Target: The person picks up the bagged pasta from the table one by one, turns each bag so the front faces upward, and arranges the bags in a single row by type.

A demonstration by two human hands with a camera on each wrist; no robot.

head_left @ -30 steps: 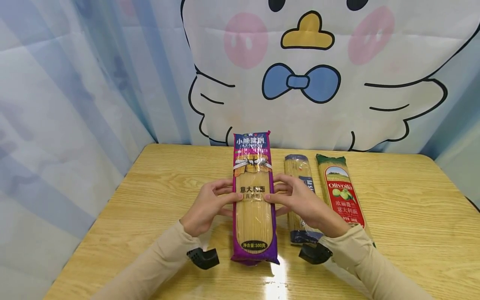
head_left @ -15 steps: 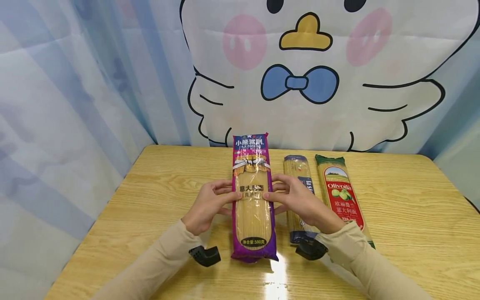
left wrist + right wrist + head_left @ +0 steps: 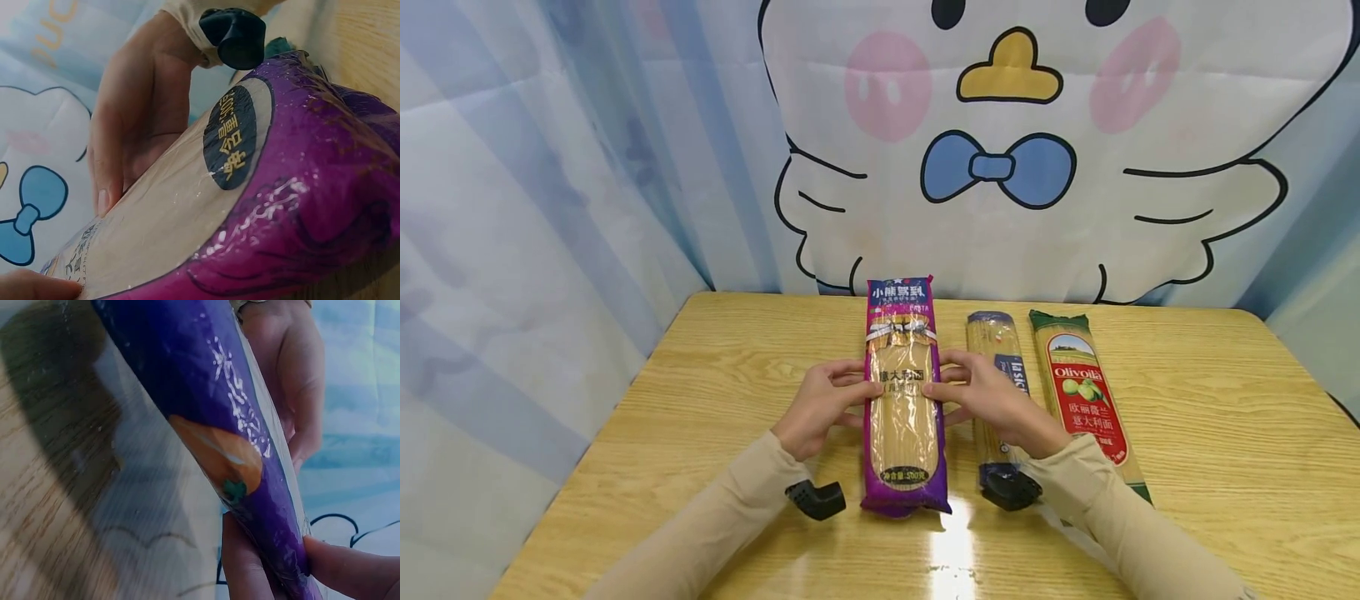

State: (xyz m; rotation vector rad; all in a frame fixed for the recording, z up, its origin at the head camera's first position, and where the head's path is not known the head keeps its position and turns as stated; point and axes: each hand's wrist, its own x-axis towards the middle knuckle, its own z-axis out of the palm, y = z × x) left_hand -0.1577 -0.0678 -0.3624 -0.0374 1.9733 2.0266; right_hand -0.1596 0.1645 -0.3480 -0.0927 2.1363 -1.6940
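Observation:
A purple-and-pink bag of spaghetti (image 3: 904, 433) with a clear front is held lengthwise between both hands over the middle of the table. My left hand (image 3: 820, 408) grips its left edge, thumb on the front and fingers round behind. On the opposite edge my right hand (image 3: 992, 404) grips in the same way. In the left wrist view, the bag's purple end (image 3: 331, 181) fills the right side, with a black weight label near it. The right wrist view shows the bag's purple side (image 3: 187, 369) pinched between thumb (image 3: 356, 565) and fingers low in the frame.
Right of the held bag lies a spaghetti pack with dark blue ends (image 3: 992, 342), partly behind my right hand and wrist. Farther right is a green-and-red Olivoilà spaghetti pack (image 3: 1086, 383). A printed curtain (image 3: 1000, 242) hangs along the back edge of the wooden table (image 3: 715, 375).
Both hands keep their grip on the bag. Its far end has dipped toward me and its near end has risen slightly in the head view; my right hand has shifted a little left.

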